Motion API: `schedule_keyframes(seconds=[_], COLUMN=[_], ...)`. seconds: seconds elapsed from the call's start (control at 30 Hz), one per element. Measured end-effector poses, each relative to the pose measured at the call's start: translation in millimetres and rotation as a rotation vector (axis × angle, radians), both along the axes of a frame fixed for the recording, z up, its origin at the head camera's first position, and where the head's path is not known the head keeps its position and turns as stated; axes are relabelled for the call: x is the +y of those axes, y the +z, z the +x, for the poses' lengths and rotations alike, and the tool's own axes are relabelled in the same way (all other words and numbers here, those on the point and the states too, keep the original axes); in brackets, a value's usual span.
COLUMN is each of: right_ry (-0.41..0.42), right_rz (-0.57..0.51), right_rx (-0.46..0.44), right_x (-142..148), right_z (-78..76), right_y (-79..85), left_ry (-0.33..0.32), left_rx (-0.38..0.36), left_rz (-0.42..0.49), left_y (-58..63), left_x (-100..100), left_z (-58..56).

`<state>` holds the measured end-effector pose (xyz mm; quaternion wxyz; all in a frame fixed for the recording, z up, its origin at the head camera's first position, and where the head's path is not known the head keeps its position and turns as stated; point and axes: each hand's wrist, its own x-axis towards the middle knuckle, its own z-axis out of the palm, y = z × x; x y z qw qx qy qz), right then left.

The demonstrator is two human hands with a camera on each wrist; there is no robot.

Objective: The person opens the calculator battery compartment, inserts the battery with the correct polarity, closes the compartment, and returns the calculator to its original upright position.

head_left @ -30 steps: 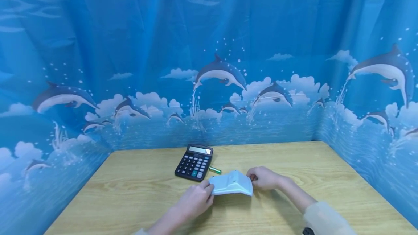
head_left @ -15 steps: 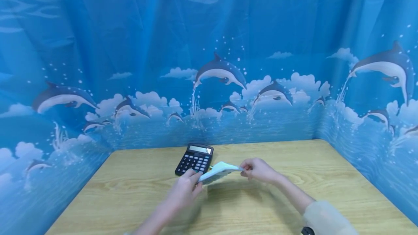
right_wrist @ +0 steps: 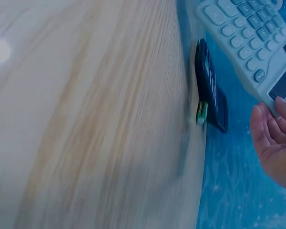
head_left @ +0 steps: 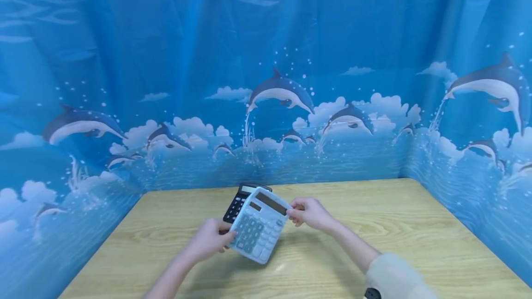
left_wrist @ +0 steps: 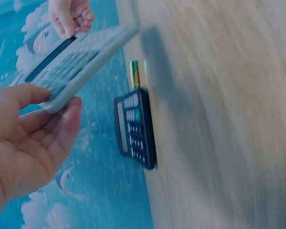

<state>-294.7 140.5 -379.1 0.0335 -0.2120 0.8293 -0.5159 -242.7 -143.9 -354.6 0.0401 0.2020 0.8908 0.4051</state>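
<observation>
Both hands hold a light blue calculator [head_left: 270, 232] up off the table, its keys and dark display turned toward the head camera. My left hand [head_left: 209, 241] pinches its left edge, thumb on the key side and fingers behind, as the left wrist view shows. At the upper right corner, beside the display, my right hand [head_left: 309, 213] grips it between thumb and fingertips. Behind it a black calculator [head_left: 234, 206] lies on the table, partly covered by the light one in the head view. A green battery [right_wrist: 201, 113] lies beside the black calculator, hidden in the head view.
The wooden table [head_left: 374, 243] runs back to a blue dolphin-print curtain [head_left: 266, 59], which also closes off the left and right sides. A dark round object [head_left: 372, 293] shows at the right sleeve [head_left: 396, 276].
The light blue calculator has turned over from its back to its key side and come up and left. Both hands moved left with it, still holding it; the black calculator stayed put.
</observation>
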Motion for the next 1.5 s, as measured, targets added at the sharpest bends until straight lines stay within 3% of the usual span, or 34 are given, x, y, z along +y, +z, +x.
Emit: schedule_keyframes(seconds=[0.23,0.37,0.6,0.8,1.03,1.33,1.5], right_ry=[0.017,0.016,0.011,0.003,-0.012,-0.008,0.001], right_rz=[0.014,0.014,-0.038,-0.032,-0.009,0.002,0.019], right_rx=[-0.059,-0.116,-0.194,-0.227,-0.245,-0.304,-0.315], right_x=[-33.7,-49.9,-72.3,-91.3,-112.5,-131.9,-136.9], right_z=[2.1,5.2,11.2,16.7,22.7,28.8,30.6], right_y=[-0.5,-4.2,-11.6,-14.2,-15.4,-21.8,-23.8], left_ry=[0.049,0.077,0.169,0.209,0.273,0.296,0.289], left_rx=[-0.253,-0.322,-0.340,-0.356,-0.383,-0.435,-0.421], left_rz=[-0.033,-0.092,-0.219,-0.305,-0.347,-0.426,-0.414], left_y=[-2.8,-2.3,1.8,2.3,-4.9,-11.9,-13.0], left_x=[-23.2,-33.0,-43.9,-52.5,-65.8,-77.6,-79.4], left_z=[1.7,3.8,4.6,4.4,2.6,-0.8,-0.4])
